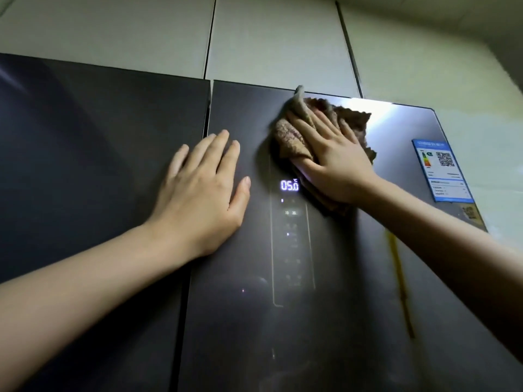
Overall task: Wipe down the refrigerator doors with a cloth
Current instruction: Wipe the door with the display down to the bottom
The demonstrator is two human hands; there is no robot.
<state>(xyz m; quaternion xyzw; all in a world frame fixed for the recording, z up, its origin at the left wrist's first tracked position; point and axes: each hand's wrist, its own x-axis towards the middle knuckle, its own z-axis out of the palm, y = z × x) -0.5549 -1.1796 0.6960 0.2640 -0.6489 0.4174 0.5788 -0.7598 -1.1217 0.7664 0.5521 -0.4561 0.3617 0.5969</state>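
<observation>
Cloth (291, 137): pressed flat on the right door (353, 292) just up-right of the display (289, 185) by the right hand (331, 157), fingers spread.
Left hand (203, 190): laid flat left of the display, nothing held.
Risk: touch buttons under the display could probably get triggered by a downward swipe.
In the way: sticker (441, 171) right of the display might get snagged.
Also: yellow drip (399, 278) below-right of the display, not wiped yet.

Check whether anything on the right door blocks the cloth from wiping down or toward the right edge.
Nothing raised shows. Below the cloth under the right hand lies the lit control panel; a blue energy label is stuck near the right edge of the right door. The left hand rests flat to the cloth's left.
</observation>
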